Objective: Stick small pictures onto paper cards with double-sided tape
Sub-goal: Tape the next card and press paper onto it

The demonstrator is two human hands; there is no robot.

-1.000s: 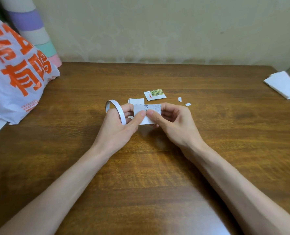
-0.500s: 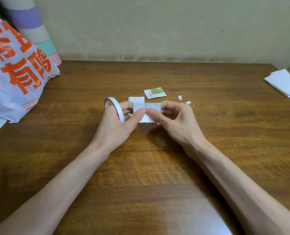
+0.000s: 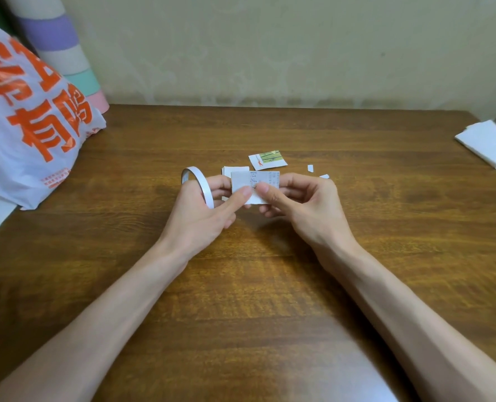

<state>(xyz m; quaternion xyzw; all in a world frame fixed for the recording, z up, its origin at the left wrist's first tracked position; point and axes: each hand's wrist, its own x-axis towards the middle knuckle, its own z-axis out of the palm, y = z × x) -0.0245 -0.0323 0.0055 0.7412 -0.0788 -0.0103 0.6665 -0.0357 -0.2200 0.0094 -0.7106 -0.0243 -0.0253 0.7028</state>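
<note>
Our left grip [image 3: 200, 216] and right grip [image 3: 307, 210] pinch a paper card [image 3: 242, 181] mid-frame, tape roll [image 3: 197, 184] on the left — picture [image 3: 267, 159] above seems not yet stuck.

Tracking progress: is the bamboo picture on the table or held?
On the table: the bamboo picture lies flat, nothing touching it.

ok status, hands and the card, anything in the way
Left hand holds tape roll, thumb pinching card. Right hand pinches card too. Green picture lies beyond on table; nothing blocking.
</note>
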